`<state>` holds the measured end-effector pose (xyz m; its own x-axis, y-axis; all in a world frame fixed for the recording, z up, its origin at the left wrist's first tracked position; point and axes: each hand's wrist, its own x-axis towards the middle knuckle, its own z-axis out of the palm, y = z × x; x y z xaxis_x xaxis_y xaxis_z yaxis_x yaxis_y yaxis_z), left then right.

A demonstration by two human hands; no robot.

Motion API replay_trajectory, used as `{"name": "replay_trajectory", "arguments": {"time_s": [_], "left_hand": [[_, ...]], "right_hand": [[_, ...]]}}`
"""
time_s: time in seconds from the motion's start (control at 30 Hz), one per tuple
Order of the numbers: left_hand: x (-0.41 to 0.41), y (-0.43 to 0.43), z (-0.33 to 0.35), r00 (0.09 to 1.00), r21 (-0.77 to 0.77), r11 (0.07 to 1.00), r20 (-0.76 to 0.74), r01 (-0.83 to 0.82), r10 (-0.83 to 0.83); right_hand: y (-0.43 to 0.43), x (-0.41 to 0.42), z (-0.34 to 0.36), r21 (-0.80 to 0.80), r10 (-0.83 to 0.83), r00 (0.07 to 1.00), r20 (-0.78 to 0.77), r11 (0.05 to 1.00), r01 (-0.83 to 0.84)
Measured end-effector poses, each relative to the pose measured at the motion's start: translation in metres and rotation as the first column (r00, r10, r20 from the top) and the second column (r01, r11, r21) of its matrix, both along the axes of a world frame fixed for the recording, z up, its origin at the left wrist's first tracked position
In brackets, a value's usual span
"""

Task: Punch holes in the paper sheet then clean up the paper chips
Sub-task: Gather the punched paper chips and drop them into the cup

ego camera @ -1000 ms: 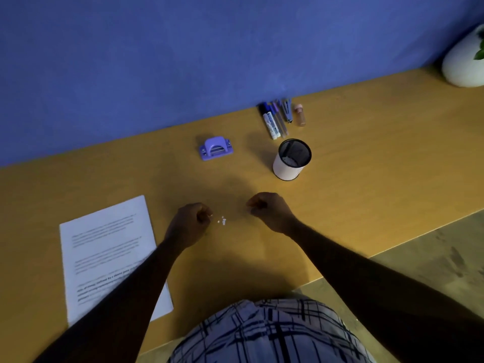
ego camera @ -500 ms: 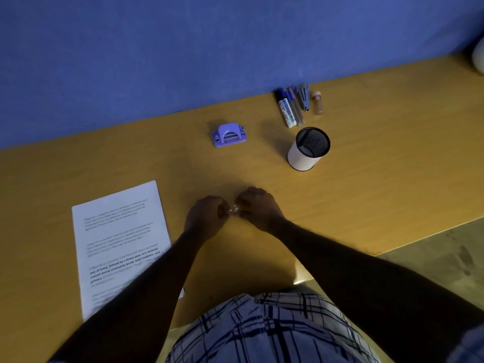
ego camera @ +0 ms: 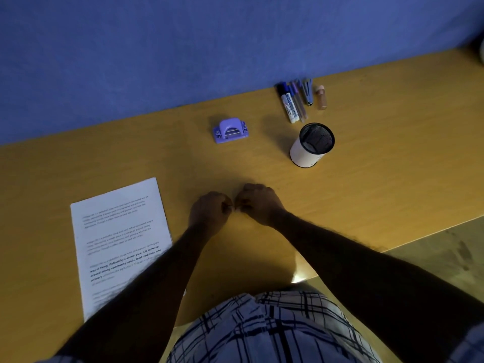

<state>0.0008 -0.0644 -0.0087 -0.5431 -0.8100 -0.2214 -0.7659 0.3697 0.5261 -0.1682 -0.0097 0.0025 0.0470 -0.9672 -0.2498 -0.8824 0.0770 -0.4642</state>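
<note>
Garment: a plaid shirt (ego camera: 262,328) filled the lower centre of the frame, its pale grey-white cloth crossed by thick and thin dark lines.
Cloth: it lay in soft folds.
Sleeves: the same plaid showed on the left sleeve (ego camera: 52,359) in the lower left corner and on the right sleeve (ego camera: 471,339) at the lower right edge.
Arms: the left forearm (ego camera: 157,279) and right forearm (ego camera: 340,258) were bare.
Hands: the left grip (ego camera: 209,210) and right grip (ego camera: 258,203) were bare.

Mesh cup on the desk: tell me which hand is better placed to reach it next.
Right, probably. The right hand lies nearer the mesh cup, which stands beyond it on the right. The left hand would have to cross over the right one. Both are curled.
</note>
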Motion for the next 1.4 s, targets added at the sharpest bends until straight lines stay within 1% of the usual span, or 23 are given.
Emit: {"name": "replay_trajectory", "arguments": {"time_s": [0.13, 0.37, 0.47, 0.57, 0.6, 0.67, 0.73, 0.77, 0.8, 0.87, 0.9, 0.93, 0.97, 1.0, 1.07, 1.13, 1.2, 1.27, 1.33, 1.4], "left_hand": [[-0.002, -0.001, 0.000, 0.999, -0.024, 0.999, 0.026, 0.042, -0.042], [-0.001, -0.004, 0.002, 0.992, -0.009, 0.995, 0.075, 0.103, -0.102], [0.004, -0.008, 0.005, 0.999, 0.120, 0.992, 0.009, 0.050, -0.051], [0.011, -0.012, 0.010, 0.992, 0.268, 0.963, -0.120, -0.012, 0.045], [0.013, -0.014, 0.012, 0.986, 0.292, 0.956, -0.144, -0.037, 0.082], [0.014, -0.018, 0.016, 0.973, 0.329, 0.940, -0.172, -0.092, 0.156], [0.012, -0.021, 0.020, 0.953, 0.363, 0.920, -0.195, -0.150, 0.232], [0.009, -0.023, 0.022, 0.940, 0.376, 0.909, -0.207, -0.180, 0.271], [0.004, -0.024, 0.025, 0.926, 0.385, 0.900, -0.220, -0.205, 0.306], [-0.008, -0.026, 0.032, 0.902, 0.404, 0.886, -0.257, -0.226, 0.347], [-0.016, -0.028, 0.036, 0.891, 0.414, 0.883, -0.281, -0.222, 0.356], [-0.024, -0.029, 0.040, 0.882, 0.421, 0.882, -0.305, -0.214, 0.360], [-0.033, -0.031, 0.045, 0.875, 0.422, 0.884, -0.330, -0.200, 0.355], [-0.043, -0.033, 0.050, 0.870, 0.421, 0.889, -0.355, -0.177, 0.342], [-0.066, -0.037, 0.061, 0.861, 0.417, 0.901, -0.410, -0.118, 0.303], [-0.092, -0.042, 0.073, 0.855, 0.414, 0.909, -0.451, -0.054, 0.256], [-0.118, -0.046, 0.085, 0.860, 0.392, 0.920, -0.476, 0.023, 0.181], [-0.142, -0.052, 0.096, 0.874, 0.340, 0.936, -0.478, 0.091, 0.089], [-0.164, -0.058, 0.103, 0.902, 0.248, 0.962, -0.432, 0.116, 0.002], [-0.183, -0.063, 0.108, 0.923, 0.165, 0.976, -0.379, 0.141, -0.069]], "right_hand": [[0.000, 0.002, 0.002, 0.020, 0.017, 1.000, -0.011, 1.000, -0.017], [0.002, 0.009, -0.001, 0.050, 0.051, 0.994, -0.097, 0.998, -0.047], [-0.002, 0.007, 0.000, 0.088, 0.014, 0.990, -0.137, 0.996, -0.002], [-0.004, -0.005, 0.003, 0.114, -0.115, 0.983, -0.144, 0.985, 0.132], [-0.003, -0.010, 0.005, 0.112, -0.166, 0.980, -0.108, 0.978, 0.178], [-0.001, -0.021, 0.009, 0.119, -0.256, 0.967, 0.016, 0.960, 0.252], [0.000, -0.029, 0.015, 0.138, -0.347, 0.917, 0.199, 0.936, 0.324], [0.000, -0.033, 0.020, 0.160, -0.413, 0.854, 0.316, 0.911, 0.381], [0.000, -0.036, 0.026, 0.197, -0.481, 0.767, 0.424, 0.876, 0.440], [0.001, -0.044, 0.038, 0.264, -0.564, 0.599, 0.568, 0.814, 0.517], [0.002, -0.049, 0.045, 0.271, -0.569, 0.546, 0.615, 0.803, 0.531], [0.002, -0.054, 0.052, 0.263, -0.560, 0.512, 0.651, 0.800, 0.540], [0.002, -0.060, 0.060, 0.240, -0.546, 0.497, 0.674, 0.799, 0.552], [0.000, -0.067, 0.068, 0.210, -0.533, 0.493, 0.688, 0.796, 0.568], [-0.003, -0.085, 0.085, 0.133, -0.502, 0.517, 0.694, 0.794, 0.593], [-0.007, -0.106, 0.098, 0.053, -0.483, 0.565, 0.669, 0.789, 0.612], [-0.010, -0.130, 0.105, -0.011, -0.502, 0.610, 0.613, 0.767, 0.642], [-0.013, -0.153, 0.108, -0.066, -0.539, 0.676, 0.502, 0.755, 0.652], [-0.016, -0.172, 0.107, -0.113, -0.530, 0.767, 0.361, 0.792, 0.601], [-0.019, -0.184, 0.104, -0.137, -0.503, 0.826, 0.256, 0.827, 0.546]]}}
